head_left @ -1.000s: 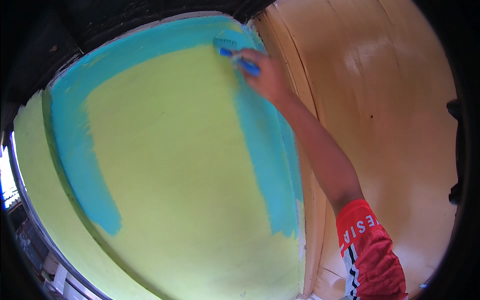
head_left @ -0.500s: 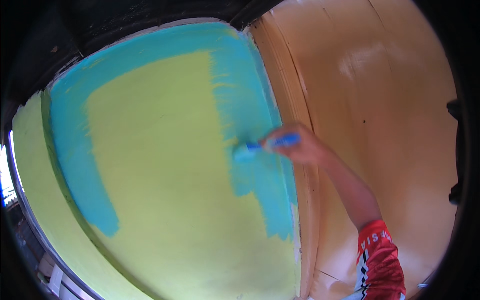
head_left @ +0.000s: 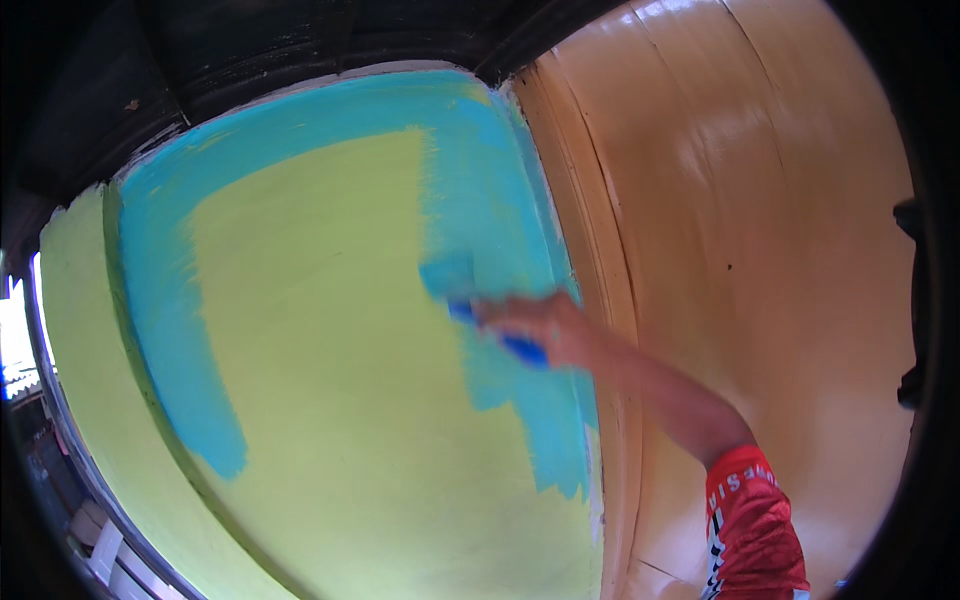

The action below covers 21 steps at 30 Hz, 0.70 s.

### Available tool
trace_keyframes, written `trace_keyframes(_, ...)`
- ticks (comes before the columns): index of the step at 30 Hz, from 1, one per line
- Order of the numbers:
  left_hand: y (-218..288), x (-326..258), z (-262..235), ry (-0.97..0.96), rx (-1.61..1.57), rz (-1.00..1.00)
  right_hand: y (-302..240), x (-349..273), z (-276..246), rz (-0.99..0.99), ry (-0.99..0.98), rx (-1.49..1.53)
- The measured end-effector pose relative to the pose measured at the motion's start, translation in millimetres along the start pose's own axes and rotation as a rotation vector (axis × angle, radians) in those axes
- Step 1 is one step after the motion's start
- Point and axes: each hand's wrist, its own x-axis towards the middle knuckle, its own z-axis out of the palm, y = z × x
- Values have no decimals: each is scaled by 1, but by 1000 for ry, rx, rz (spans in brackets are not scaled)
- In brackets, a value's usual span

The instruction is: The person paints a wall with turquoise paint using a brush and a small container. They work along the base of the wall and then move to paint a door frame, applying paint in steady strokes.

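Note:
My right hand (head_left: 550,325) grips a paintbrush (head_left: 522,348) by its blue handle. Its bristles, smeared by motion, meet the wall near the inner edge of the right-hand paint band. The wall (head_left: 330,380) is yellow-green, with a wide turquoise paint band (head_left: 505,220) along its top, left and right sides. Streaky, ragged brush marks line the inner border of that band. A red sleeve covers my right upper arm, which comes in from the lower right. My left hand is out of the picture.
An orange-tan panelled wall (head_left: 740,330) meets the painted wall at the right, with a trim strip (head_left: 600,260) between them. Dark ceiling boards (head_left: 260,50) run overhead. At the far left are a bright opening (head_left: 18,340) and some pale objects (head_left: 105,555) below it.
My right hand has swung left and slightly down, its brush tip now further left and higher on the wall. The view has tilted a little, so the wall sits lower.

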Motion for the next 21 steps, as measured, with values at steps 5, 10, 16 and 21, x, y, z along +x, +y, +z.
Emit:
trace_keyframes(5,11,14,-18,-267,39,54,-67,-76,-2,54,-376,330)
trace_keyframes(10,3,36,-34,-246,93,114,14,24,-36,367,-219,503)
trace_keyframes(16,-4,41,-48,-245,-12,59,108,140,-93,336,351,146)
trace_keyframes(21,-13,49,-67,-189,59,63,110,76,-70,172,226,-4)
